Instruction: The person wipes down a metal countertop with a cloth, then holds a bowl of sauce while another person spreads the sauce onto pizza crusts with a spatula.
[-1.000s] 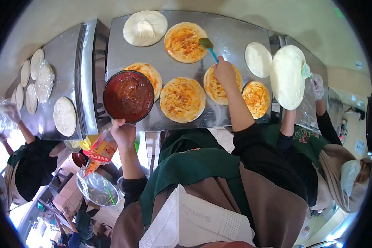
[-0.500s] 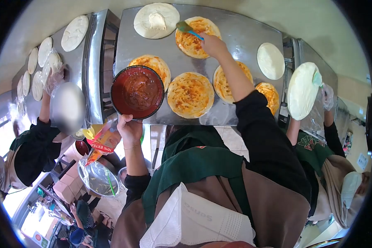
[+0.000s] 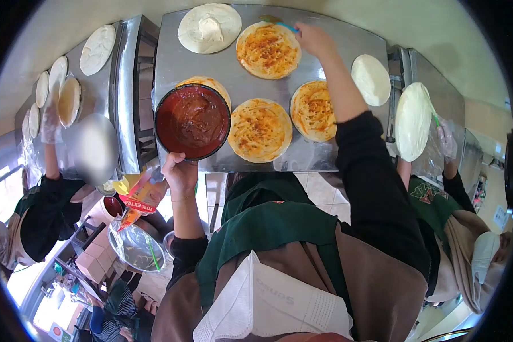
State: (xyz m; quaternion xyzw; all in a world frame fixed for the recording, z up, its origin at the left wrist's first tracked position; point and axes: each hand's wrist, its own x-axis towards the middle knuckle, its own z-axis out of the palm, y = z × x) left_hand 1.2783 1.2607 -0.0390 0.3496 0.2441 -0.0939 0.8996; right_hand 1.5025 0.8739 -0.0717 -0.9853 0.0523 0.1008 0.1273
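My left hand (image 3: 179,171) grips the rim of a dark red bowl (image 3: 168,122) holding thick reddish-brown sauce (image 3: 194,119). The bowl hangs over the near left of the metal table and partly covers a sauced dough round (image 3: 211,84). At the far side, my right hand (image 3: 315,39) is closed on the blue handle of a spatula (image 3: 271,19). Its sauce-coated head lies at the top edge of a round dough base (image 3: 268,51) smeared with orange-red sauce. Two more sauced rounds lie nearer, one in the middle (image 3: 260,131) and one beneath my right forearm (image 3: 313,111).
A plain dough round with a cream dollop (image 3: 210,28) lies far left on the metal table (image 3: 262,88). Another plain round (image 3: 371,80) lies right. Co-workers stand both sides; the right one holds a white-coated round (image 3: 413,122). A plastic-lined metal bowl (image 3: 134,248) stands low left.
My right hand has moved up and right, taking the spatula from the dough round's left side to its top edge. The bowl has shifted slightly upward and right.
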